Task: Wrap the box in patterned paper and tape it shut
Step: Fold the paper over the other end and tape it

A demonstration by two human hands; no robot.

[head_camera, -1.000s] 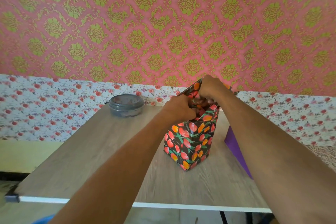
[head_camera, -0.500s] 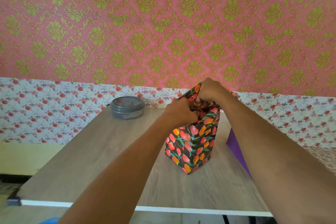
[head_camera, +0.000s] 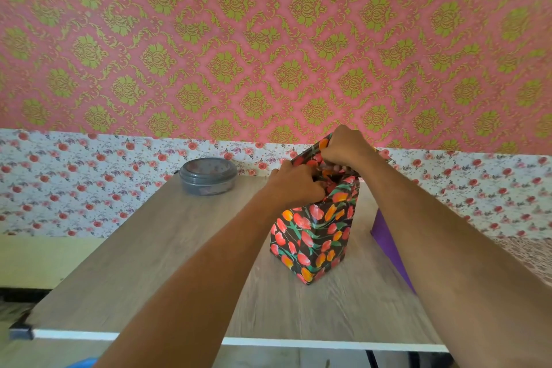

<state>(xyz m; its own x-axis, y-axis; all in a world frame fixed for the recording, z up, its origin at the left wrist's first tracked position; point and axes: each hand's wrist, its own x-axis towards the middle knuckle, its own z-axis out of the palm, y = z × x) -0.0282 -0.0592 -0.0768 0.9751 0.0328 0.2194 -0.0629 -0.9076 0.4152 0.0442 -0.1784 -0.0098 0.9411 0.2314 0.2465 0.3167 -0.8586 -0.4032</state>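
Pinching the loose top flaps of the patterned paper (head_camera: 310,154) with left hand (head_camera: 294,185) and right hand (head_camera: 346,146), close together atop the upright box (head_camera: 313,236) on the table (head_camera: 149,263). Pull each flap taut, crease flat against the box top, then pin the overlap with one thumb before taping.

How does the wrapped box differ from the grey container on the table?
The wrapped box is tall, square-edged and has a dark tulip print; the grey container is low, round and plain. The left hand and right hand grip the box's folded top; the container is untouched. Both stand on the table.
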